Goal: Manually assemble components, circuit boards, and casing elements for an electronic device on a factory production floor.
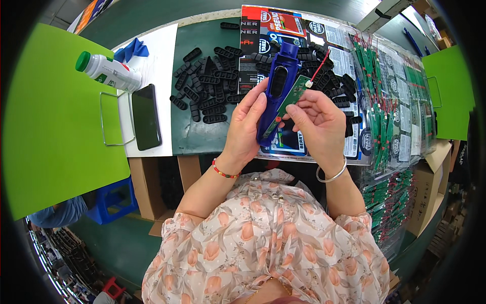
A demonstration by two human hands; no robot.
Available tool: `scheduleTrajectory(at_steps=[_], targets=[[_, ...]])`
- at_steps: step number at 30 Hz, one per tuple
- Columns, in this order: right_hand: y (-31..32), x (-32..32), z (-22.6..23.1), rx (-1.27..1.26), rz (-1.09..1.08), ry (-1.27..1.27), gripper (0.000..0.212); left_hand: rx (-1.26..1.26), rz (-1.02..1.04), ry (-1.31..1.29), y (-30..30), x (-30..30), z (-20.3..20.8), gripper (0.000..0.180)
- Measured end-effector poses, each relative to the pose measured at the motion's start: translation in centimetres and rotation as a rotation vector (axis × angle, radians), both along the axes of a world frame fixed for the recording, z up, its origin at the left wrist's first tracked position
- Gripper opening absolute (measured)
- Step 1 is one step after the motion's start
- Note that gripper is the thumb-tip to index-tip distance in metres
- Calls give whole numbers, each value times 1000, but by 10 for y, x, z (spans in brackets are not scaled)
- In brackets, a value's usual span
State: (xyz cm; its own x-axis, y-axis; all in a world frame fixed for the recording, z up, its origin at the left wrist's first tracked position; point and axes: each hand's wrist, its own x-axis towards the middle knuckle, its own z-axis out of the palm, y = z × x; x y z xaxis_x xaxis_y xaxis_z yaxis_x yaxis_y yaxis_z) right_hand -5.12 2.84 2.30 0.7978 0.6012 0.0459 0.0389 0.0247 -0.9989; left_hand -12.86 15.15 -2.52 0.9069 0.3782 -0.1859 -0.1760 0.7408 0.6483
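My left hand (248, 120) is wrapped round a dark blue plastic housing (289, 54), held upright over the table's near edge. A black rubber button pad (278, 82) sits in the housing's oval opening. In my right hand (320, 120), thumb and fingers pinch a long green circuit board (296, 92), which lies slanted against the housing's right side. A white connector with red wire (320, 68) sticks out from the board's upper end. The board's lower end is close to the housing's lower part; whether it is inside cannot be made out.
Loose black rubber pads (208, 80) lie in a heap on the green mat (195, 137) and on printed sheets (276, 25). Bagged circuit boards (379, 111) are stacked at right. Left are a phone (146, 117), a white bottle (111, 72), a blue cloth (132, 49) and a green panel (55, 116).
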Motion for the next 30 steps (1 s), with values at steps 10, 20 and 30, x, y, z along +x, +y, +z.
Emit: scheduleTrajectory(at_steps=[10, 20, 30], targets=[[4, 3, -2, 8, 26, 23, 26, 9, 12, -31, 0, 2, -6, 40], [9, 1, -3, -65, -24, 114, 17, 97, 63, -26, -3, 2, -6, 40], [11, 5, -20, -30, -73, -24, 9, 306, 121, -9, -15, 3, -4, 43]])
